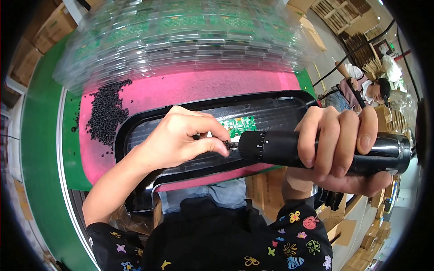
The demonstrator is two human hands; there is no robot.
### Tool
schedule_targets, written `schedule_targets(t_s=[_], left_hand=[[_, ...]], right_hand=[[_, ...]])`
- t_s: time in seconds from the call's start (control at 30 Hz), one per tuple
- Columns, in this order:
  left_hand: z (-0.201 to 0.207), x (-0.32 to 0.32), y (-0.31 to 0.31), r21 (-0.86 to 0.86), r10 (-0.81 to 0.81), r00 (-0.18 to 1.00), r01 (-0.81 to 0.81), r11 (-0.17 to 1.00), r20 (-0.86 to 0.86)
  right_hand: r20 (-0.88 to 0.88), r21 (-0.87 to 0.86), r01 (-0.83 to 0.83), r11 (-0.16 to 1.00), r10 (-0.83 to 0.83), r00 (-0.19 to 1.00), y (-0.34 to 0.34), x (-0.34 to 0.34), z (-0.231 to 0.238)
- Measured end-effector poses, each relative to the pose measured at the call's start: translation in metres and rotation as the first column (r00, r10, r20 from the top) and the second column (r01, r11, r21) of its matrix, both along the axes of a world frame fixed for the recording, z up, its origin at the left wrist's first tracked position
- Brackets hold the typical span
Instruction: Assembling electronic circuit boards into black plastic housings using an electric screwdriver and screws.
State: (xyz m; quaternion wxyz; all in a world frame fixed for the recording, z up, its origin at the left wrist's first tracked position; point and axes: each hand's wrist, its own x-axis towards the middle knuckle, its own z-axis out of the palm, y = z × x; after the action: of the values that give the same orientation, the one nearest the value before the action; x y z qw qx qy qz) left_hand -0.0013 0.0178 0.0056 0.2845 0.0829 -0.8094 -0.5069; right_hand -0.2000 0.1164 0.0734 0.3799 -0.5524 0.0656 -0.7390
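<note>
My right hand (337, 142) is wrapped around a black electric screwdriver (278, 147), held level with its bit pointing left. At the bit's tip, the thumb and index finger of my left hand (183, 135) pinch small black screws (228, 145); their exact number is hidden by the fingertips. Beneath both hands lies a long black plastic housing (271, 97) with rounded corners and a raised rim. Inside it, just behind the bit, a green circuit board (242, 125) shows, partly covered by my left hand and the screwdriver.
A heap of small black screws (106, 113) is spread over the left side of the pink mat (194, 83). Stacked clear plastic trays (190, 43) with green boards fill the table's far side. Another person (357, 88) is at the right, near cardboard boxes.
</note>
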Motion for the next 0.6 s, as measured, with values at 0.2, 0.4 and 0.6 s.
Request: schedule_targets(t_s=[0.2,0.4,0.6], left_hand=[[0.003,-0.004,0.001,-0.003,0.001,0.980,0.000,1.000,0.198],[-0.013,0.003,-0.011,-0.251,0.043,0.999,-0.048,0.967,-0.027],[-0.005,0.005,-0.008,-0.409,0.141,0.985,-0.170,0.897,-0.100]], right_hand=[[-0.215,0.075,0.050,0.996,-0.033,0.976,0.000,-0.030,-0.009],[-0.178,0.282,0.120,0.952,-0.071,0.981,-0.005,-0.044,-0.037],[-0.130,0.307,0.090,0.947,-0.052,0.990,-0.010,-0.047,-0.043]])
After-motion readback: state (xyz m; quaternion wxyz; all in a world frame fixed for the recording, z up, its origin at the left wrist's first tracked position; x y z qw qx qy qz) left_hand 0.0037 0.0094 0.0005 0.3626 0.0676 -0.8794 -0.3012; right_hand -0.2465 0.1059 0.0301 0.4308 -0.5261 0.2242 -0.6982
